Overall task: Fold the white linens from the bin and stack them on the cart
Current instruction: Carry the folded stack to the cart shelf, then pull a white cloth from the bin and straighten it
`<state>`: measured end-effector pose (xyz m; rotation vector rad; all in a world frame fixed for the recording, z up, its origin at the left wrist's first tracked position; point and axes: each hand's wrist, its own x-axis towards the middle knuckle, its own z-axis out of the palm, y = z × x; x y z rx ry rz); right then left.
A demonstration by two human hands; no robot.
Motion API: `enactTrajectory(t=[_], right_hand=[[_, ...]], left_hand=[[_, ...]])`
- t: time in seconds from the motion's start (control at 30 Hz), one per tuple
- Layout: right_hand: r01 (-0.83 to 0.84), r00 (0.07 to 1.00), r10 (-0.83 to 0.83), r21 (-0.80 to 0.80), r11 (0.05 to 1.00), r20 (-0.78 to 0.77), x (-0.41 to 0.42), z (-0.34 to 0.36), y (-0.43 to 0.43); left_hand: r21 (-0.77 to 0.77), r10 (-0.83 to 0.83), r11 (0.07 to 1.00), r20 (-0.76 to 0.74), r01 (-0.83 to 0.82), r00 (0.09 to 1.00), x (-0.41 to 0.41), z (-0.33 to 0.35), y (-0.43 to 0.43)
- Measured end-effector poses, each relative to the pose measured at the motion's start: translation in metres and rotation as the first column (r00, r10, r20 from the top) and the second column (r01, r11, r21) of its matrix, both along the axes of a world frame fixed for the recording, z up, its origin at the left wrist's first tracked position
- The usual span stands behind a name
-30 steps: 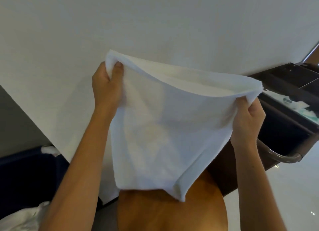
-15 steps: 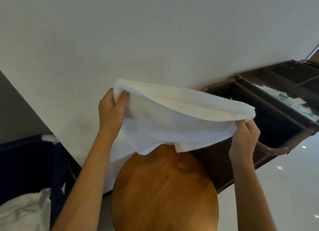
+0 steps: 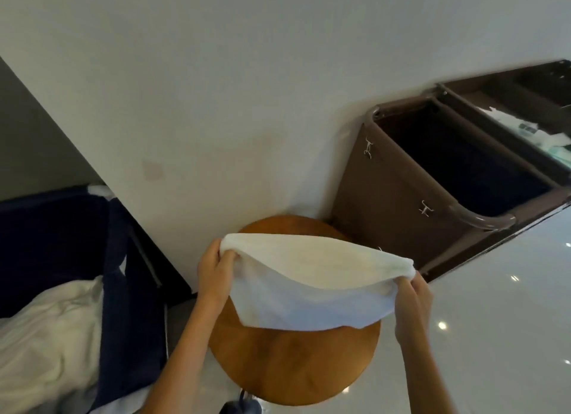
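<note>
The person holds a white towel (image 3: 309, 293) stretched between both hands over a round wooden table (image 3: 293, 367). The left hand (image 3: 214, 270) pinches the towel's left corner with curled fingers, and the right hand (image 3: 411, 293) grips the right corner the same way. The cloth sags in a doubled curve between them, its lower edge low over the tabletop. At the left, a dark blue bin (image 3: 61, 225) holds crumpled white linens (image 3: 46, 336). The brown cart (image 3: 386, 191) stands far right against the wall (image 3: 216, 89).
</note>
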<state>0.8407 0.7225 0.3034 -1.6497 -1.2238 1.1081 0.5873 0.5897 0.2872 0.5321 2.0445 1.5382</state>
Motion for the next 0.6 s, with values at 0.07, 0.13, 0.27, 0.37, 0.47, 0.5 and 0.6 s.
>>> enactTrajectory(t=[0.07, 0.13, 0.27, 0.37, 0.47, 0.5, 0.6], right_hand=[[-0.018, 0.999, 0.020, -0.078, 0.997, 0.029, 0.012, -0.017, -0.010], [-0.075, 0.996, 0.081, -0.154, 0.985, 0.036, 0.026, -0.031, -0.019], [-0.172, 0.980, 0.189, -0.210, 0.962, 0.061, 0.040, -0.045, -0.029], [-0.023, 0.982, 0.085, -0.343, 0.939, 0.167, 0.033, -0.054, -0.021], [-0.028, 0.966, 0.100, -0.287, 0.958, 0.240, 0.025, -0.060, -0.015], [-0.043, 0.963, 0.108, -0.256, 0.966, 0.247, 0.023, -0.062, -0.013], [-0.080, 0.949, 0.136, -0.200, 0.976, 0.286, 0.011, -0.065, -0.001]], left_hand=[[-0.030, 0.001, 1.000, 0.031, 0.000, 1.000, 0.016, -0.013, -0.013], [-0.057, 0.009, 0.998, 0.038, -0.007, 0.999, 0.028, -0.028, -0.025], [-0.117, 0.021, 0.993, 0.071, -0.013, 0.997, 0.040, -0.050, -0.040], [-0.135, 0.037, 0.991, 0.087, -0.025, 0.996, 0.042, -0.057, -0.042], [-0.181, 0.057, 0.983, 0.102, -0.038, 0.993, 0.037, -0.064, -0.035], [-0.205, 0.065, 0.978, 0.106, -0.042, 0.992, 0.034, -0.068, -0.031], [-0.284, 0.064, 0.958, 0.098, -0.034, 0.993, 0.021, -0.077, -0.016]])
